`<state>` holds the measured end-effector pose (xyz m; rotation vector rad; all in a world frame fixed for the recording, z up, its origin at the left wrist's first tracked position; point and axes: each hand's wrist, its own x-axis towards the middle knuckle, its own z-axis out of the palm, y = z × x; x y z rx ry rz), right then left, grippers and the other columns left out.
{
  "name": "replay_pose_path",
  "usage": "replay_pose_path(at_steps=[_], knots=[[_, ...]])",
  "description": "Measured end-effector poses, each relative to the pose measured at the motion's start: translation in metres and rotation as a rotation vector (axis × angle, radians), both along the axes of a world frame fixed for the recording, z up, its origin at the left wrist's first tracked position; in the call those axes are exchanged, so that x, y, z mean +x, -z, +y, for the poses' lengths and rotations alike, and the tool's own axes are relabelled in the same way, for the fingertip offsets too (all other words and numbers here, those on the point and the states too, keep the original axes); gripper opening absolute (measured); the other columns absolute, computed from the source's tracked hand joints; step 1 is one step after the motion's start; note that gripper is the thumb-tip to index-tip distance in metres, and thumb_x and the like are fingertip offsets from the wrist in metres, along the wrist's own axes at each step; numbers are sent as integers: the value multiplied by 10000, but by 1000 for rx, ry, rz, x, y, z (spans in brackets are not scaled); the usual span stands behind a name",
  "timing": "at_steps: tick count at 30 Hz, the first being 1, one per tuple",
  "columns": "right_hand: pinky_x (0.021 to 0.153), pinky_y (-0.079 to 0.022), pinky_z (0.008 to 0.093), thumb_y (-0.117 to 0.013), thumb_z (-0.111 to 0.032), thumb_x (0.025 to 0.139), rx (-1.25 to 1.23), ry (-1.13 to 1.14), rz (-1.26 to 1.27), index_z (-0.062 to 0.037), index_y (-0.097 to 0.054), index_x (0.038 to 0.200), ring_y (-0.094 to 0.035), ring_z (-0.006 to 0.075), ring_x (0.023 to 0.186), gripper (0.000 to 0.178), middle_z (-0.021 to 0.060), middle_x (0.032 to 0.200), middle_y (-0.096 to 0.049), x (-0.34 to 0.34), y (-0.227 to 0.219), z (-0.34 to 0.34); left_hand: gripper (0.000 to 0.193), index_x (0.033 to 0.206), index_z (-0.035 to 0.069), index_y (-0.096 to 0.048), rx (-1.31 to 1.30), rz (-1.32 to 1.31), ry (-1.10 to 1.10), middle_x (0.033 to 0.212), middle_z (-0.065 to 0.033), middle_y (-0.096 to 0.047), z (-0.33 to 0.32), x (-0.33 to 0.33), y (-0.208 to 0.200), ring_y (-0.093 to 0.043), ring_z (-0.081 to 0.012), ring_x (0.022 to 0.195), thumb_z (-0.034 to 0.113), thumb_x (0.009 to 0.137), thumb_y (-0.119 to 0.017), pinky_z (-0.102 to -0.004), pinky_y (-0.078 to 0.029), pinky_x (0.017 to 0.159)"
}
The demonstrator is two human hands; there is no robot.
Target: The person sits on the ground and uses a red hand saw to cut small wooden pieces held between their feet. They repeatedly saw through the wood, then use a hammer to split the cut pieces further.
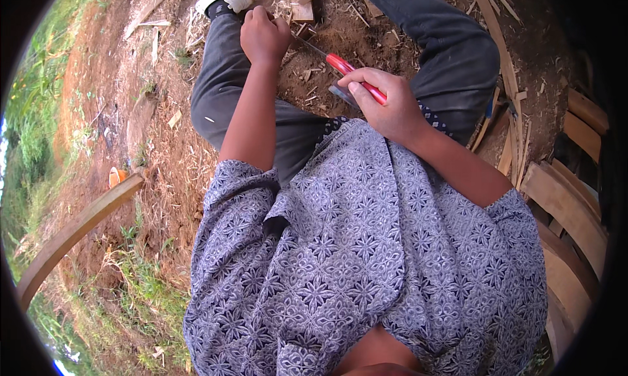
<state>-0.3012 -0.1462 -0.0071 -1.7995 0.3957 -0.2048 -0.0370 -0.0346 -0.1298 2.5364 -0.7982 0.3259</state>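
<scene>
Head view: an orange cup-like object [116, 176] sits left, contents unclear. Right fingers [371, 78] grip a slim red-handled tool [339, 64]; left fingers [260, 16] curl, hold unclear.

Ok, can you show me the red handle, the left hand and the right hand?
Red handle [339, 64]: head view, its uncovered far part.
Left hand [263, 38]: head view, its back.
Right hand [392, 106]: head view, its back.
</scene>
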Motion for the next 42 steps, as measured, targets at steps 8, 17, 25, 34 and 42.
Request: replay_pose_path(at_steps=[8,17,25,34,42], knots=[[796,-515,251,-603,-79,1003,304,211,34,-7,-739,1097,-638,77,860,180,33,991,-727,-5,16,-18,199,932,64,-648,10,126,-70,954,-166,-671,16,32,6,-667,-375,920,235,836,-615,-482,-535,824],[504,-369,193,-571,-97,1047,530,337,-10,-16,-708,1136,-437,-7,571,182,-78,728,-544,-8,-14,-42,394,1014,-11,-660,-348,790,-460,964,-176,-682,109,124,47,-675,-345,880,318,798,-637,-453,-540,843],[524,-363,183,-533,-85,1070,561,356,-72,12,-663,1180,-389,-9,556,196,-86,694,-467,2,-33,-50,309,1168,-9,-544,-1060,1252,-546,1106,-168,-568,62,56,33,-657,-328,990,203,952,-610,-487,-646,841],[513,-372,189,-538,-69,1059,546,312,-72,21,-664,1163,-402,-8,549,187,-77,716,-504,11,-25,-42,663,1326,7,-559,-664,1656,-267,1138,-154,-721,7,-40,54,-640,-207,796,601,1038,-497,-323,-588,725],[527,-374,203,-521,-70,1072,543,397,-124,12,-643,1191,-389,16,552,189,-57,697,-446,8,-35,-52,639,1275,18,-554,-797,1675,-112,1017,-103,-708,-38,-44,64,-582,-160,682,598,1079,-373,-320,-562,604]])
